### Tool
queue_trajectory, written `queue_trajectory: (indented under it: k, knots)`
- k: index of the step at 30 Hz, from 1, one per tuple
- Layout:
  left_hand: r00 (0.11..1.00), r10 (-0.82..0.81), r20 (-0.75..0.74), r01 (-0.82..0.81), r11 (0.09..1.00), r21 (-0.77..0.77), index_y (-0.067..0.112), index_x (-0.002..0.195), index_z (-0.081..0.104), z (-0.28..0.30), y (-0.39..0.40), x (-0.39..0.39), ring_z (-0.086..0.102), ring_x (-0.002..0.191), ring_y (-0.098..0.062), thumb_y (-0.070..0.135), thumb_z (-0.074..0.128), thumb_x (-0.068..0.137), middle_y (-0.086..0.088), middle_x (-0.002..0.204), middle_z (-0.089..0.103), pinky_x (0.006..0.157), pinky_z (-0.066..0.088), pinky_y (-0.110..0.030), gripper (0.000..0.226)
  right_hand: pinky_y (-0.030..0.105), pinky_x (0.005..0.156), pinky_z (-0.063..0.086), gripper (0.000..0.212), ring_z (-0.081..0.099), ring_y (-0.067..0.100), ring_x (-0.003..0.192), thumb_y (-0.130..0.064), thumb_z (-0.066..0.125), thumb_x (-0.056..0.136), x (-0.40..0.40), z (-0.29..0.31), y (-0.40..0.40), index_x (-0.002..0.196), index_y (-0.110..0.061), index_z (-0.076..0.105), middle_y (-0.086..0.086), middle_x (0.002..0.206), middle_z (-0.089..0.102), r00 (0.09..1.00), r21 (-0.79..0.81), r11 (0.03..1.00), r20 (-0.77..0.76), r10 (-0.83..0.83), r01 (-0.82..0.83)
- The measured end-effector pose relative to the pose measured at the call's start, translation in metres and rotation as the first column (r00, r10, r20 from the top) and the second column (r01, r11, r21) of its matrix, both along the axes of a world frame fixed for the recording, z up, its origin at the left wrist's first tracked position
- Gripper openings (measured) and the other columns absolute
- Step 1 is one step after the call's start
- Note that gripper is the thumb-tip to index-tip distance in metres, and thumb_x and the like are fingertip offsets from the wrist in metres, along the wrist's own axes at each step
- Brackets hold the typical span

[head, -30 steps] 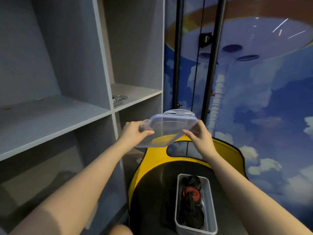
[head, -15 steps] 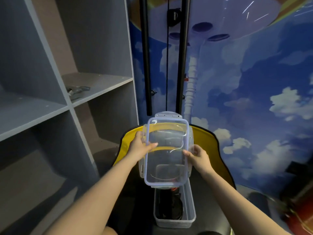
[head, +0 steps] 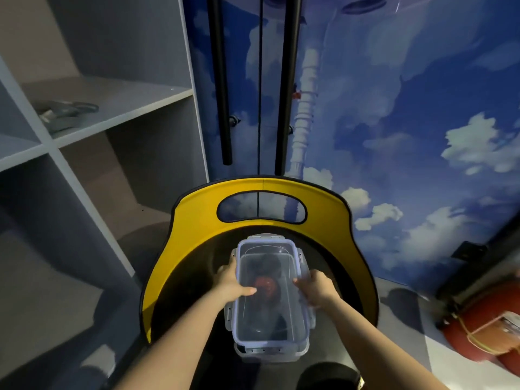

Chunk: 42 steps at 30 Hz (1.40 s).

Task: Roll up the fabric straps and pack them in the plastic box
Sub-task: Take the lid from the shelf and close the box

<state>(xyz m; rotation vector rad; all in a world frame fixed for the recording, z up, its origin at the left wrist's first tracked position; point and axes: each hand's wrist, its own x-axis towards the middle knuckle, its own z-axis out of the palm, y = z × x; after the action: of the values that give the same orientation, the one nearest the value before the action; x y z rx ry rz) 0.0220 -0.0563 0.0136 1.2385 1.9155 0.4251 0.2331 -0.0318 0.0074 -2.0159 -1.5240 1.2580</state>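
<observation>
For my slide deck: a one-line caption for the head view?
Both hands set the clear lid onto the strap-filled plastic box.

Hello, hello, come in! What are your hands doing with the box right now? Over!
Both hands, left and right, holding lid over box. Straps inside. Nothing in the way.

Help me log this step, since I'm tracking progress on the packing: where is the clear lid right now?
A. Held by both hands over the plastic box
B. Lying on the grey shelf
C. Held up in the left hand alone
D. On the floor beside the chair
A: the clear lid sits over the plastic box, with the left hand and right hand gripping its long sides.
</observation>
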Motion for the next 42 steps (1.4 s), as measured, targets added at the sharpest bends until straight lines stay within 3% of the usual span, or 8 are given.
queue_trajectory:
  k: [7, 14, 22, 25, 29, 32, 34, 42]
  knots:
    - [0.997, -0.024, -0.073, 0.020, 0.998, -0.061, 0.024, 0.152, 0.007, -0.025, 0.005, 0.002, 0.030, 0.138, -0.029, 0.027, 0.080, 0.072, -0.010, 0.151, 0.025, 0.110, 0.034, -0.041, 0.108, 0.040, 0.085, 0.054, 0.026, 0.066, 0.030, 0.094, -0.033, 0.059, 0.089, -0.001, -0.009, -0.005, 0.070, -0.018, 0.049, 0.012, 0.094, 0.064, 0.996, -0.053, 0.998, 0.080, 0.032, -0.028]
    - [1.000, -0.006, -0.022, 0.005, 0.998, -0.060, 0.025, 0.151, 0.012, -0.031, 0.003, 0.004, 0.037, 0.134, -0.028, 0.021, 0.079, 0.074, -0.010, 0.146, 0.031, 0.107, 0.038, -0.043, 0.102, 0.039, 0.083, 0.054, 0.037, 0.065, 0.029, 0.091, -0.035, 0.061, 0.088, 0.000, -0.016, -0.002, 0.107, -0.003, 0.060, 0.012, 0.099, 0.063, 0.995, -0.067, 0.997, 0.096, 0.032, -0.025]
    - [0.994, 0.001, 0.110, 0.006, 0.998, -0.066, 0.029, 0.151, 0.009, -0.043, -0.002, 0.004, 0.042, 0.132, -0.025, 0.015, 0.078, 0.074, -0.005, 0.147, 0.038, 0.107, 0.039, -0.046, 0.105, 0.022, 0.045, 0.049, 0.029, 0.056, 0.014, 0.052, -0.037, 0.061, 0.088, 0.004, -0.018, -0.001, 0.093, -0.008, 0.060, 0.003, 0.067, 0.056, 0.988, -0.131, 0.990, 0.136, 0.073, -0.055]
    - [0.993, 0.003, 0.120, 0.006, 0.998, -0.070, 0.029, 0.151, 0.003, -0.046, -0.005, 0.006, 0.037, 0.136, -0.025, 0.016, 0.075, 0.077, -0.004, 0.151, 0.032, 0.109, 0.036, -0.047, 0.104, 0.020, 0.043, 0.048, 0.030, 0.056, 0.014, 0.052, -0.038, 0.060, 0.089, 0.005, -0.019, 0.001, 0.092, -0.008, 0.059, 0.003, 0.065, 0.056, 0.986, -0.167, 0.984, 0.145, 0.085, -0.060]
    - [0.994, -0.002, 0.108, 0.009, 0.997, -0.070, 0.029, 0.151, 0.001, -0.047, -0.006, 0.007, 0.032, 0.139, -0.025, 0.017, 0.074, 0.078, -0.004, 0.155, 0.023, 0.111, 0.034, -0.047, 0.104, 0.028, 0.060, 0.051, 0.043, 0.060, 0.020, 0.067, -0.036, 0.063, 0.086, 0.004, -0.027, -0.002, 0.113, -0.003, 0.057, 0.008, 0.085, 0.059, 0.990, -0.120, 0.992, 0.128, 0.055, -0.039]
    - [0.999, -0.033, 0.022, 0.035, 0.997, -0.064, 0.025, 0.151, 0.000, -0.040, -0.008, 0.011, 0.021, 0.144, -0.026, 0.019, 0.072, 0.081, -0.007, 0.159, 0.007, 0.114, 0.028, -0.043, 0.100, 0.036, 0.090, 0.045, 0.060, 0.050, 0.031, 0.114, -0.035, 0.064, 0.085, 0.002, -0.033, -0.009, 0.136, -0.014, 0.040, 0.012, 0.127, 0.046, 0.985, 0.062, 0.997, 0.169, 0.034, -0.045]
    - [0.995, -0.040, -0.087, 0.037, 0.998, -0.043, 0.021, 0.152, 0.003, -0.039, -0.009, 0.016, 0.012, 0.146, -0.025, 0.021, 0.069, 0.084, -0.007, 0.159, -0.002, 0.115, 0.026, -0.038, 0.094, 0.039, 0.101, 0.038, 0.061, 0.041, 0.030, 0.127, -0.032, 0.062, 0.087, 0.001, -0.035, -0.013, 0.141, -0.019, 0.037, 0.008, 0.139, 0.040, 0.974, 0.158, 0.981, 0.217, 0.073, -0.109]
    - [0.981, -0.076, -0.176, 0.060, 0.993, -0.099, 0.009, 0.150, -0.001, -0.033, -0.013, 0.030, 0.019, 0.144, -0.027, 0.020, 0.056, 0.093, -0.009, 0.159, -0.002, 0.111, 0.032, -0.036, 0.082, 0.033, 0.091, 0.043, 0.036, 0.048, 0.029, 0.121, -0.028, 0.049, 0.094, -0.007, -0.034, -0.017, 0.126, -0.010, 0.048, 0.011, 0.131, 0.052, 0.913, 0.131, 0.958, 0.358, 0.195, -0.256]
